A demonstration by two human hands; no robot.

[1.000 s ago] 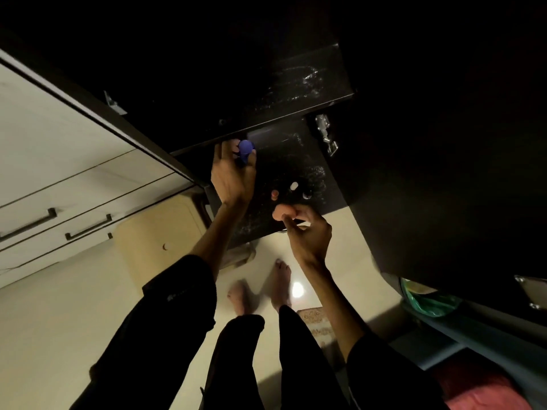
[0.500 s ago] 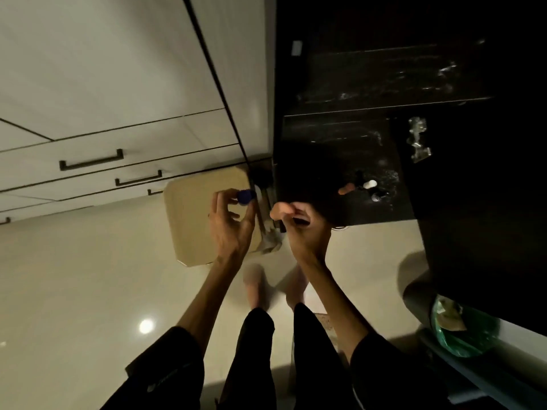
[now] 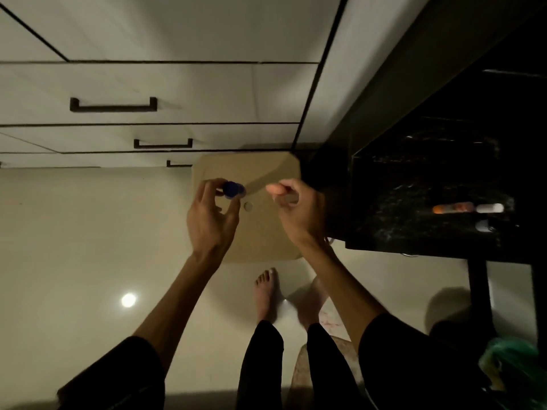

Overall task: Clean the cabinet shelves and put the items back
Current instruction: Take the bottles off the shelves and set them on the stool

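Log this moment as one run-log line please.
left hand: grip on small blue item | right hand: closed, contents unclear | both above tan stool | orange tube on dark shelf

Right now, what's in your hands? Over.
Left hand pinching small blue cap. Right hand closed, contents unclear. Both over tan stool. Nothing blocking.

Stool [image 3: 260, 232] before drawers [image 3: 148, 93]; cabinet shelf [image 3: 429, 232] right, holding tube [image 3: 467, 208], possibly marker.
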